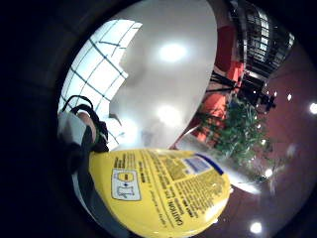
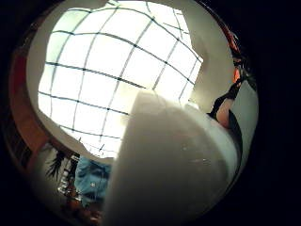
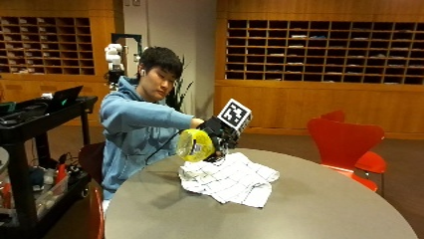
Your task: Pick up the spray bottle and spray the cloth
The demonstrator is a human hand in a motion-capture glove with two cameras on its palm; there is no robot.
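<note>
In the outside view my gloved right hand (image 3: 215, 129) grips a yellow spray bottle (image 3: 195, 145), held tipped over with its base toward the camera, just above the near-left edge of a white checked cloth (image 3: 230, 178) lying crumpled on the round grey table (image 3: 318, 209). The little finger side palm view shows the bottle's yellow labelled body (image 1: 163, 191) close to the palm, with the cloth (image 1: 96, 67) beyond it. In the thumb side palm view a white part of the bottle (image 2: 169, 169) fills the foreground, with the checked cloth (image 2: 113, 61) spread behind it.
An orange chair (image 3: 344, 142) stands at the table's far right. A black cart (image 3: 40, 149) with gear stands at the left, beside the seated person. A potted plant (image 1: 242, 129) is seen past the table's edge.
</note>
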